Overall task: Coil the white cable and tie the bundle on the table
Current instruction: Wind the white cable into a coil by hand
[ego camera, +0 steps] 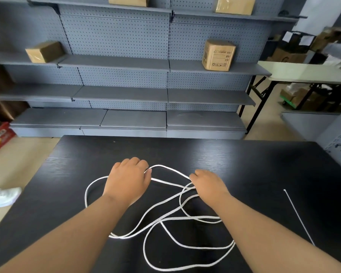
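The left grip (128,180) closes over the white cable (165,217) near the middle of the black table (264,164). Its fingers are curled down and its thumb tip is pressed to a strand at the top of a raised loop. The right grip (207,184), just beside it, is also curled onto the cable. The same loop arcs across from the left thumb and runs in under the right knuckles, where several strands cross. The right fingertips are hidden behind the back of the hand.

The rest of the cable lies uncoiled on the table in loose, overlapping loops. One sweeps out past the left wrist, and others trail back between the two bare forearms towards the near edge. A thin white tie strip (299,217) lies straight on the table well to the right, apart from the cable and from both hands.

Behind the table stands grey pegboard shelving (118,62) carrying a few cardboard boxes (218,55). A pale folding table (303,72) with black legs sits at the right, with cartons stacked beneath and behind it. On the floor to the left are a red carton (0,136) and a light-coloured shoe (4,196).
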`<state>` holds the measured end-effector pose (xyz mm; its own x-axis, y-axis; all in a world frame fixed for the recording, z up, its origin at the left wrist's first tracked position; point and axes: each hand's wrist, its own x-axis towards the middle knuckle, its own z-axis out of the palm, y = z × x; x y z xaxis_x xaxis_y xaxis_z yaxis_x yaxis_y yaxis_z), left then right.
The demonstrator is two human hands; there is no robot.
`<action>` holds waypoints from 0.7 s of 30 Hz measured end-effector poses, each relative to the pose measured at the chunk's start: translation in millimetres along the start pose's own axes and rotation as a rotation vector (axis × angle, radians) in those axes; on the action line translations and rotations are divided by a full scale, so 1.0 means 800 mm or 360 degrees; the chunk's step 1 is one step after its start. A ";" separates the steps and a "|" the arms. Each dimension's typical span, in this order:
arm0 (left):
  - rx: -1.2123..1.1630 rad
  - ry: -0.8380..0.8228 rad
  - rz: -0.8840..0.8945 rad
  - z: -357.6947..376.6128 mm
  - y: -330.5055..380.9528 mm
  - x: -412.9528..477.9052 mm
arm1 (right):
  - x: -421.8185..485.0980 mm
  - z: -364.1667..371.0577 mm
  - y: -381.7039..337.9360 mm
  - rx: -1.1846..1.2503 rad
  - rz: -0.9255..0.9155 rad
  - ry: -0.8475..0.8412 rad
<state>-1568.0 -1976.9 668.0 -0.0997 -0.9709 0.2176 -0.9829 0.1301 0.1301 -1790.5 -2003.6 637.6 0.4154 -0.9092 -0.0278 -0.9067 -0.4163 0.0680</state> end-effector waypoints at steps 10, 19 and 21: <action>-0.0242 0.0115 -0.0003 -0.087 0.031 0.034 | 0.020 -0.167 -0.010 0.0167 0.0006 0.0733; -0.1017 0.0171 -0.0295 -0.148 0.055 0.056 | 0.019 -0.290 -0.019 0.0399 0.0052 0.1121; -0.1151 0.0217 -0.0273 -0.159 0.059 0.061 | 0.013 -0.307 -0.024 0.0496 0.0056 0.1151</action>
<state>-1599.7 -1992.8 808.0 0.1118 -0.9622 0.2485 -0.6319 0.1241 0.7650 -1750.6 -2004.6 881.2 0.2338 -0.7386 0.6323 -0.8546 -0.4663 -0.2287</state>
